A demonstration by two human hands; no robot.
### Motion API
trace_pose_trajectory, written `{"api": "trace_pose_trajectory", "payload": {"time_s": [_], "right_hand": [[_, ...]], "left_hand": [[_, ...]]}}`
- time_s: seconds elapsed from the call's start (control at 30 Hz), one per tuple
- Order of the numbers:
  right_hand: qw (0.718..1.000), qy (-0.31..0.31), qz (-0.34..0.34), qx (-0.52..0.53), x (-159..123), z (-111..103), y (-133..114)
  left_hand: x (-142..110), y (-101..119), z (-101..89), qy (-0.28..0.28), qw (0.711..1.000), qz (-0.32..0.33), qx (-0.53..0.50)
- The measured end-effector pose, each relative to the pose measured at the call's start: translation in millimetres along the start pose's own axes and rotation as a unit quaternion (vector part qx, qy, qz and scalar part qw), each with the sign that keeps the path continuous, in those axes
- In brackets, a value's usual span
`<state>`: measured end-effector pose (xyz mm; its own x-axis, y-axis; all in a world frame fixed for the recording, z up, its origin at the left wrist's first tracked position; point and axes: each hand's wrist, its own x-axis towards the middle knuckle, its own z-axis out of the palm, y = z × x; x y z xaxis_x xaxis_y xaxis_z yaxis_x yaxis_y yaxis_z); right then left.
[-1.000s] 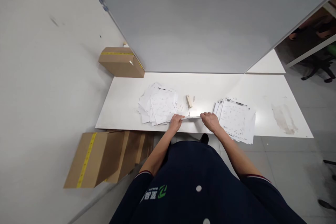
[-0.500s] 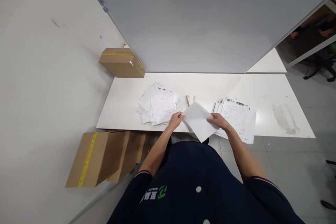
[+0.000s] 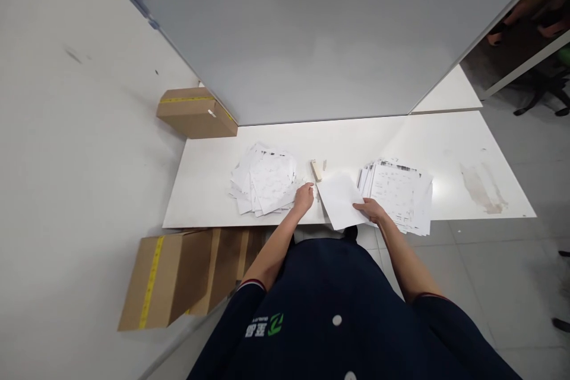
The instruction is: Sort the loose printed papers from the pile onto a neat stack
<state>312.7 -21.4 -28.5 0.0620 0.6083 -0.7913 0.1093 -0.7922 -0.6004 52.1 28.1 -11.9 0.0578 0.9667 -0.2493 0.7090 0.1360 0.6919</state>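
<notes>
A blank-looking white sheet of paper is held low over the front edge of the table. My right hand pinches its right side, thumb on top. My left hand is closed, its fingertips at the sheet's upper left corner. Just beyond that corner lies a small beige block. Left of my left hand is a loose, fanned pile of printed sheets. A second pile of printed papers lies close to my right hand, partly overhanging the front edge.
The white table backs onto a tall whiteboard. A cardboard box sits at the table's far left corner, and more boxes stand below on the left. A grey smear marks the right end. A wheeled chair is at far right.
The sheet, first seen edge-on between both hands, has turned its plain face up and swung round to lie flatter. My right hand has shifted right along it. The view has tilted slightly.
</notes>
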Motion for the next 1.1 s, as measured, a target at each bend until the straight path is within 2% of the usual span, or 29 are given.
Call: {"api": "trace_pose_trajectory", "payload": {"time_s": [0.17, 0.4, 0.67, 0.87, 1.0, 1.1], "right_hand": [[1.000, 0.024, -0.017, -0.007, 8, 2, -3], [0.998, 0.033, -0.031, -0.038, 17, 3, -12], [0.997, 0.031, -0.042, -0.051, 17, 3, -17], [0.996, 0.040, -0.048, -0.060, 11, 7, -25], [0.995, 0.056, -0.056, -0.059, -6, -6, -29], [0.994, 0.090, -0.061, -0.033, -23, -36, -25]], "left_hand": [[11, 2, 6.2, 0.004, 1.000, 0.017, 0.026], [23, 3, 11.2, -0.058, 0.990, 0.031, 0.122], [24, 7, 9.5, -0.073, 0.971, 0.057, 0.219], [23, 11, 9.5, -0.089, 0.973, 0.045, 0.209], [14, 8, 2.9, -0.066, 0.979, 0.061, 0.182], [-5, -7, -13.8, 0.017, 0.982, 0.087, 0.165]]}}
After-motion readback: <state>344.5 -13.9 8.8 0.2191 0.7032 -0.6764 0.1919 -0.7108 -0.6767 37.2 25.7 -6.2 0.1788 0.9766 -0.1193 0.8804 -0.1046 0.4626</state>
